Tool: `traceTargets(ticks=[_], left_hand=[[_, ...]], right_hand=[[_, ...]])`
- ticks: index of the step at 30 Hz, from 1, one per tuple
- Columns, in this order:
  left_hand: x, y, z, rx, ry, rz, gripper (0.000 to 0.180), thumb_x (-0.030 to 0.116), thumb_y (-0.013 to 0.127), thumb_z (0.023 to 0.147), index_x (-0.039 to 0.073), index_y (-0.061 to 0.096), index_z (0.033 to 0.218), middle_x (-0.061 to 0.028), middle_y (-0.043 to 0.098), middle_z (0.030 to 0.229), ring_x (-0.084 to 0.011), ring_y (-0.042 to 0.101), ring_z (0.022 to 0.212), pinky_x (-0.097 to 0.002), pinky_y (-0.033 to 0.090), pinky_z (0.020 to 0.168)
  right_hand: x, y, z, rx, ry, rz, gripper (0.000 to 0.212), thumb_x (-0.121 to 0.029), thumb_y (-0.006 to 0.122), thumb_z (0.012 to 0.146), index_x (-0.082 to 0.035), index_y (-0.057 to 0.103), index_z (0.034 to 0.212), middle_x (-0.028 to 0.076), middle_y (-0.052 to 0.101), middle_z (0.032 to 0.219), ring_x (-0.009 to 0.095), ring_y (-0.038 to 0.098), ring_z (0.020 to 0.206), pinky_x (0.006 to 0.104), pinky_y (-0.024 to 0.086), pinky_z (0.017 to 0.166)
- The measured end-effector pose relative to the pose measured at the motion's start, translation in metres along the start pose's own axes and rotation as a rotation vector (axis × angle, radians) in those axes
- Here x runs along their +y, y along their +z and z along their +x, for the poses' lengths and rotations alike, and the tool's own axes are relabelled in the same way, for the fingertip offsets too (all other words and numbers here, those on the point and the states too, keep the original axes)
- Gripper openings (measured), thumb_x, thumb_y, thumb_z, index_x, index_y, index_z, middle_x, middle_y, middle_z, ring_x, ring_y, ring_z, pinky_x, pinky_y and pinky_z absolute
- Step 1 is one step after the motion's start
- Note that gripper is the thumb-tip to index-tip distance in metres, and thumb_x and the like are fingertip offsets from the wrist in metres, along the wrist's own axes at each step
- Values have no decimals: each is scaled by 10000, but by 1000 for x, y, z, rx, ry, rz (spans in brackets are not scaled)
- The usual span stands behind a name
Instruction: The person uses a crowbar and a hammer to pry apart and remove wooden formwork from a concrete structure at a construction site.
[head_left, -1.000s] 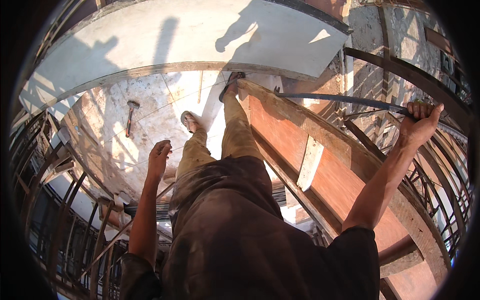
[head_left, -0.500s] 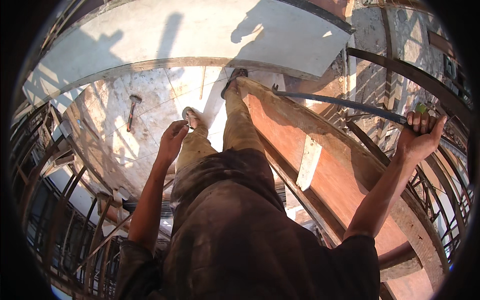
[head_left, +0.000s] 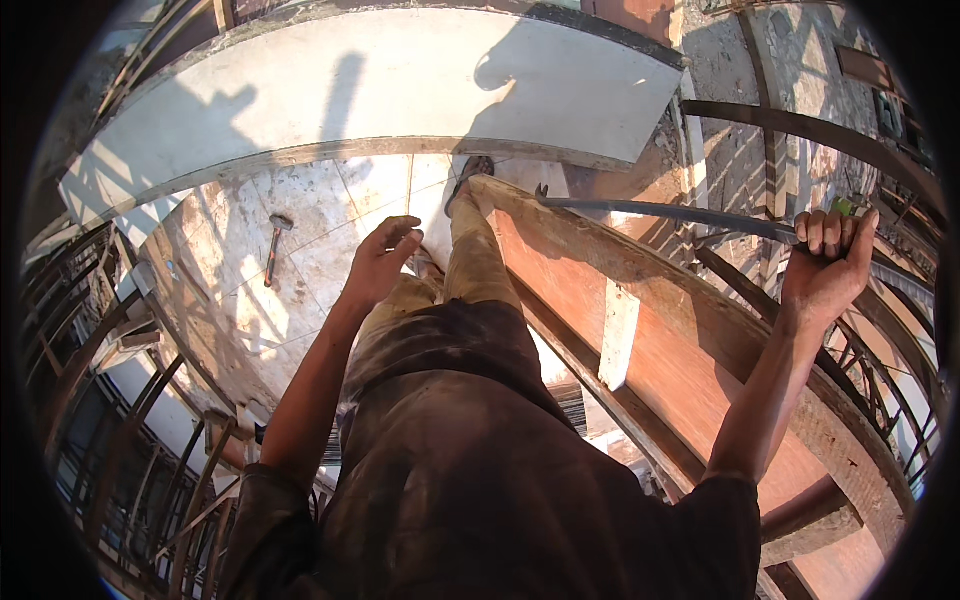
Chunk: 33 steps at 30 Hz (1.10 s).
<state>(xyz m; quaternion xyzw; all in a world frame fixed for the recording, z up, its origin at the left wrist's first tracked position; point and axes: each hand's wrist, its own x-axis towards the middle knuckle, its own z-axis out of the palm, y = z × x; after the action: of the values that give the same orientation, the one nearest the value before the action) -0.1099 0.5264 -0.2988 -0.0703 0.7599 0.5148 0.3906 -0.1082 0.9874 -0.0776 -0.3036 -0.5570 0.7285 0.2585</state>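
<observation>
My right hand (head_left: 832,255) is closed in a fist round one end of a long dark pry bar (head_left: 680,212). The bar reaches leftward, and its hooked tip lies by the upper end of a wooden panel (head_left: 665,350) with thick timber edges. A small green thing (head_left: 846,207) shows just beyond my right fist; its kind is unclear. In front of my legs, my left hand (head_left: 380,268) hangs in the air with fingers loosely bent and thumb apart, holding nothing.
A hammer (head_left: 274,250) lies on the dusty tiled floor (head_left: 320,220) to the left. A long pale board (head_left: 420,85) crosses the far side. Dark metal bars (head_left: 130,430) crowd the left, and more curved bars (head_left: 820,130) stand at the right. A short wooden batten (head_left: 619,335) crosses the panel.
My left hand has moved right and slightly up, now covering part of my left foot, which has shifted right. My right hand keeps hold of the pry bar, slightly further left in view.
</observation>
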Motion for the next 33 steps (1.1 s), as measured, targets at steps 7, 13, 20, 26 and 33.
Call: traceTargets(ticks=[7,13,20,26,33], left_hand=[[24,41,-33,-60,154,205,520,343,719,889,64,577,1304,-150,623,1206,-261,625,1088,-387,507,924],[96,154,-52,-211,694,301,652,335,737,853,98,465,1396,-175,407,1427,-402,468,1289,-493,442,1041],[99,185,-28,-185,609,359,729,356,748,855,105,396,1442,-175,394,1449,-392,442,1329,-513,434,1050],[214,238,7,-237,984,89,871,410,800,773,56,375,1446,-239,491,1354,-390,542,1226,-470,470,997],[275,284,-4,-579,835,155,512,332,705,820,-22,563,1162,-204,685,924,-324,687,848,-419,527,821]], right_hand=[[-1,7,-22,-17,-28,-13,426,-342,537,1034,-168,349,693,-40,226,637,125,259,607,321,297,651],[-4,-16,-34,-70,-56,-30,395,-316,503,1053,-154,378,715,-40,243,657,124,274,618,322,323,679],[-11,-42,-65,-158,-56,64,373,-325,537,1037,-158,385,740,-47,232,632,111,264,578,306,294,641],[-11,-47,-66,-266,-54,72,365,-335,502,1050,-157,390,751,-46,249,640,115,280,599,305,300,646],[-9,-58,-55,-213,-78,22,312,-320,560,1025,-107,473,814,-11,341,694,142,365,675,339,376,729]])
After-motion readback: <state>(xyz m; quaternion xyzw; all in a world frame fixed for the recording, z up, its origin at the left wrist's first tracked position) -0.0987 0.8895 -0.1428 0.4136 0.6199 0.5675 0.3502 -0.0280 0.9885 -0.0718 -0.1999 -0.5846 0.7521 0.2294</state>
